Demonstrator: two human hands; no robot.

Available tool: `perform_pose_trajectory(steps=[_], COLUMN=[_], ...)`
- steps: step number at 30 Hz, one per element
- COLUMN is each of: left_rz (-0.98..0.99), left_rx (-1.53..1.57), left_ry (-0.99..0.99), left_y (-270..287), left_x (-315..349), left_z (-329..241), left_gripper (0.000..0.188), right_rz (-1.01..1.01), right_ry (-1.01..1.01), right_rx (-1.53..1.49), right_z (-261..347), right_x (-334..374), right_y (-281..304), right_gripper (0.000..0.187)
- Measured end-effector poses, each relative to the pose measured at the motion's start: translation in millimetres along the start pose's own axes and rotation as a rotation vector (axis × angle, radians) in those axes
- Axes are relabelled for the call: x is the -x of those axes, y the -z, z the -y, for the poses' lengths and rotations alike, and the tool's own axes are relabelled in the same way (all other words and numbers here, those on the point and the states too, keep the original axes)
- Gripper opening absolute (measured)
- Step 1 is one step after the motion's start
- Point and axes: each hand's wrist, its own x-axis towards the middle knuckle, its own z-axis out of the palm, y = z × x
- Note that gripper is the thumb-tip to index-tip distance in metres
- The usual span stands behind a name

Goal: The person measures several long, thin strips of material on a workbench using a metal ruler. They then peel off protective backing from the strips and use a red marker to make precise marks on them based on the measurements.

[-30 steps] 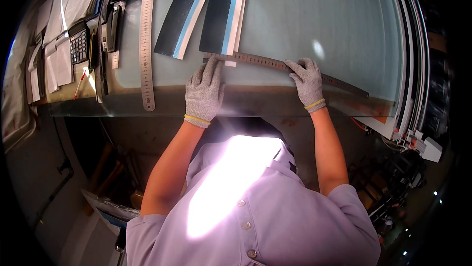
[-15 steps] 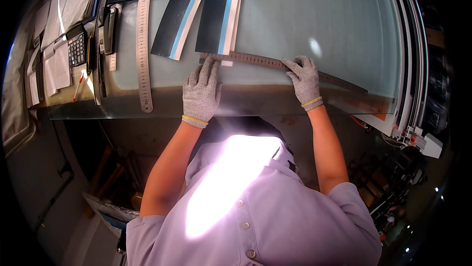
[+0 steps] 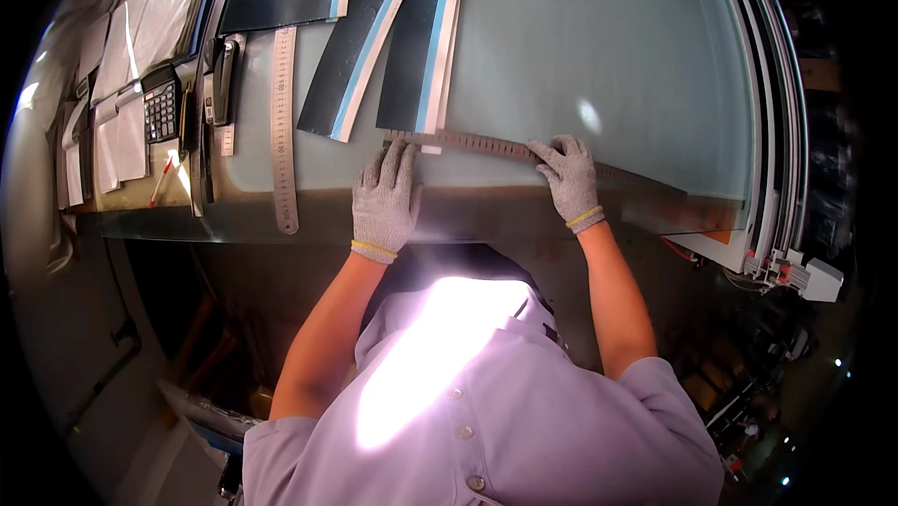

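Head view, the only one, showed a long steel ruler [image 3: 482,143] slanting across the near part of a glass tabletop [image 3: 599,48], its left end farther off than its right, just beside the near end of a dark strip [image 3: 407,76] with a blue and pale border. The gloved left hand [image 3: 385,193] lay palm down, fingers stretched out and unclenched, their tips at the ruler's left end. The gloved right hand [image 3: 569,179] was bent over the ruler toward its middle; whether thumb and forefinger pinched it or only pressed could not be told. Uneven pressure from the two hands could, I judged, pivot the ruler on the smooth glass and nudge the strip askew, while a small pale piece [image 3: 430,150] by the ruler's near edge might stop it lying flat. Bright reflections could make the markings hard to read. Farther left on the surface lay a second ruler [image 3: 284,151], a black stapler [image 3: 224,80], a calculator [image 3: 161,111], a red pen [image 3: 161,180] and loose papers [image 3: 131,137]. Pale rails [image 3: 767,132] ran along the right side, and the room below the near edge was dim, with dark clutter at the right.
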Motion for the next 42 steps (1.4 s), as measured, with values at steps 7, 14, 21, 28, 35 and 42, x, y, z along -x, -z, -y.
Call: perform_pose_trajectory(steps=[7, 14, 21, 28, 35, 42], left_rz=[-0.142, -0.205, 0.086, 0.124, 0.218, -0.247], left_rx=[0.107, -0.078, -0.114, 0.987, 1.733, 1.476], left_ry=[-0.031, 0.527, 0.758, 0.627, 0.588, 0.707], left_y=[5.5, 35.5, 59.9, 41.7, 31.2, 8.0], left_x=[8.6, -57.2, -107.2, -119.0, -75.5, -72.5], left_z=[8.7, 75.6, 79.3, 119.0, 30.7, 7.1], left_gripper=[0.074, 0.084, 0.082, 0.046, 0.051, 0.044], right_rz=[0.039, 0.025, 0.039, 0.001, -0.012, -0.109], right_ry=[0.054, 0.043, 0.016, -0.081, -0.112, -0.279], right_rx=[0.01, 0.026, 0.09, 0.078, 0.201, 0.208], right_z=[14.7, 11.6, 11.1, -16.7, -60.0, -85.0], right_x=[28.0, 50.1, 59.4, 75.6, 91.9, 116.1], right_y=[2.9, 10.4, 14.6, 27.1, 50.8, 65.2], right_gripper=[0.043, 0.043, 0.041, 0.037, 0.039, 0.043])
